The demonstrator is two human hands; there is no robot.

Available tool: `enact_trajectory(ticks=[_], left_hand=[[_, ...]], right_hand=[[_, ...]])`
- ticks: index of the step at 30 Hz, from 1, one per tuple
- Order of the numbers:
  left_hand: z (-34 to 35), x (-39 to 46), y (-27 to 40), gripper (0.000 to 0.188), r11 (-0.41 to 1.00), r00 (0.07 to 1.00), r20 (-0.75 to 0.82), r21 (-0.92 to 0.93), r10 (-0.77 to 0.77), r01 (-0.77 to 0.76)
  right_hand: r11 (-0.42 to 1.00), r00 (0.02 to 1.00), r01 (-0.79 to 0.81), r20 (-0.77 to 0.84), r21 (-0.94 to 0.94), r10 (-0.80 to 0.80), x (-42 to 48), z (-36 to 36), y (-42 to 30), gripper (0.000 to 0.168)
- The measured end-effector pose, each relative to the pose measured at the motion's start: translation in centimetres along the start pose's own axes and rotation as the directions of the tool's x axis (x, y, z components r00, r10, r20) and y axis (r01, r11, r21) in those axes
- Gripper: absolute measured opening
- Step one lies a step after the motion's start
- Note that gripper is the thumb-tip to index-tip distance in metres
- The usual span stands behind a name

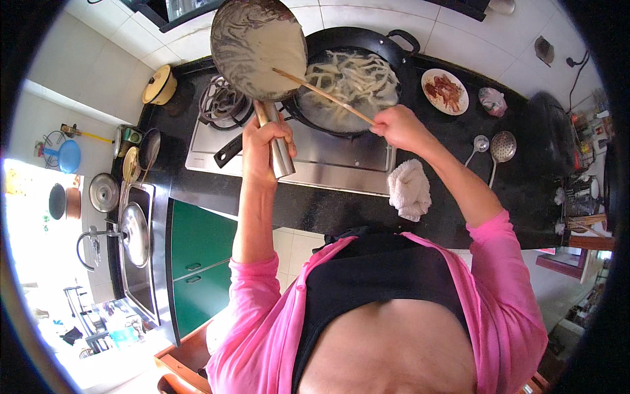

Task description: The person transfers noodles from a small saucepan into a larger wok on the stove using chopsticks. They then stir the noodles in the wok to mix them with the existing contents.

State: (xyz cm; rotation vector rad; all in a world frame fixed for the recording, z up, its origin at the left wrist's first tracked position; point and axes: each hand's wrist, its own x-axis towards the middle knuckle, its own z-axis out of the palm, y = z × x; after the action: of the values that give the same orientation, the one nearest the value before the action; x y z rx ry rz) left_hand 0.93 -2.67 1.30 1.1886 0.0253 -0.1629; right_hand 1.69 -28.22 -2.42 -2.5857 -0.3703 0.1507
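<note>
My left hand (269, 140) grips the steel handle (281, 162) of a pan (263, 47), which is tilted beside the wok. Pale, thick batter (283, 54) coats the inside of this pan. In my right hand (401, 127) is a wooden chopstick or thin stick (327, 96), its far end against the batter. A black wok (344, 37) sits on the right side of the gas stove. Whitish strips that look like noodles (354, 71) lie in cloudy liquid inside it. The wok's black handle (229, 150) passes below my left hand.
The steel stove (344, 172) has a bare burner (224, 103) on its left. Right of the wok are a plate with reddish-brown food (445, 92), a small plastic bag (492, 102), a spoon (481, 144) and a skimmer (503, 147). A white towel (409, 191) lies near the counter edge; a sink (147, 295) is leftward.
</note>
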Motion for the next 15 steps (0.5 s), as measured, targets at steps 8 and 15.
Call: enact_trajectory(ticks=[8,15], left_hand=[[1.3,-0.8,-0.3,0.02,1.0,1.0,0.004,0.0,-0.006,0.006],[1.6,-1.2,-0.6,0.021,0.999,1.0,0.026,-0.041,-0.005,0.006]], right_hand=[[0.994,1.0,0.0,-0.029,0.114,0.004,-1.1,0.4,-1.0,0.019],[0.916,0.992,-0.015,-0.107,0.401,0.063,-4.0,1.4,-0.5,0.019]])
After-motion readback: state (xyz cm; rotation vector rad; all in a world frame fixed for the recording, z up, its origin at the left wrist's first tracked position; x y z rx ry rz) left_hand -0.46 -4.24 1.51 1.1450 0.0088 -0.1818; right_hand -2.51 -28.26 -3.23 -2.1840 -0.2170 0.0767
